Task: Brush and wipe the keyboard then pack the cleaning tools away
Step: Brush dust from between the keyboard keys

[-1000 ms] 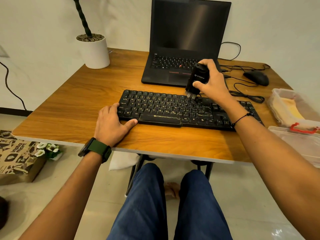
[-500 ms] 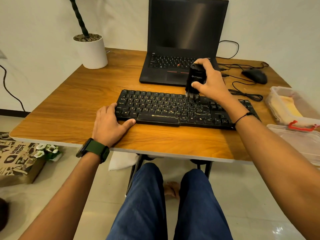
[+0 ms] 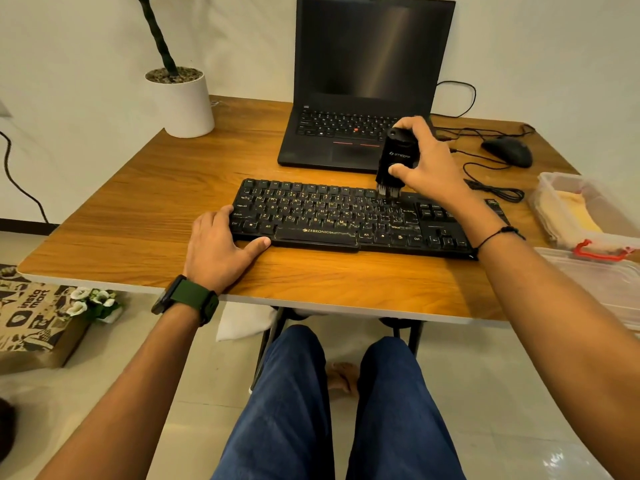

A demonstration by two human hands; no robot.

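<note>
A black keyboard [image 3: 332,216] with gold lettering lies across the wooden table [image 3: 166,188]. My right hand [image 3: 429,168] grips a black cleaning brush [image 3: 394,161] upright, thumb on its front face. The brush's bristles touch the top key rows right of the keyboard's middle. My left hand [image 3: 218,247] rests flat on the table at the keyboard's left end, fingers against its edge and thumb along its front. A clear plastic box [image 3: 547,188] at the right holds a yellow cloth [image 3: 571,216].
An open black laptop [image 3: 363,98] stands just behind the keyboard. A black mouse [image 3: 509,150] and its coiled cable [image 3: 495,188] lie at the back right. A white plant pot [image 3: 180,102] sits at the back left. A clear lid [image 3: 602,282] lies at the right edge.
The brush has shifted slightly toward the keyboard's back edge while staying on the keys. My left hand has kept its place at the keyboard's left end.
</note>
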